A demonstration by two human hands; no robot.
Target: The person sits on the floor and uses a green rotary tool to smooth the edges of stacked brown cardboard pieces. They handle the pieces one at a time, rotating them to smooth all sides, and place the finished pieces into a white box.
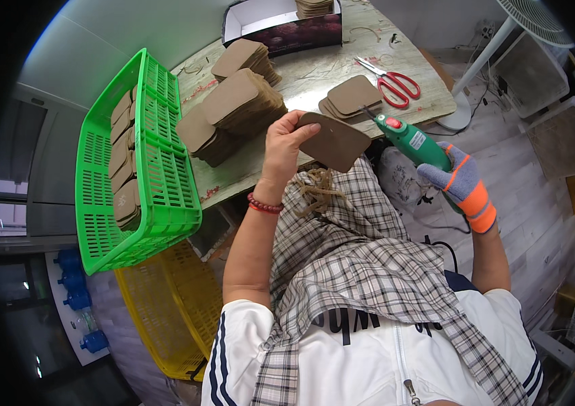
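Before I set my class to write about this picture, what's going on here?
A person's bare left hand holds a brown rounded piece near the table edge. The gloved right hand grips a green power tool; whether its tip touches the held piece isn't clear. Stacks of similar brown pieces sit on the table, with red-handled scissors lying toward the right. More pieces stand in the green basket at the left.

Black lettering crosses the white top, partly covered; a pale label on the green tool is illegible.
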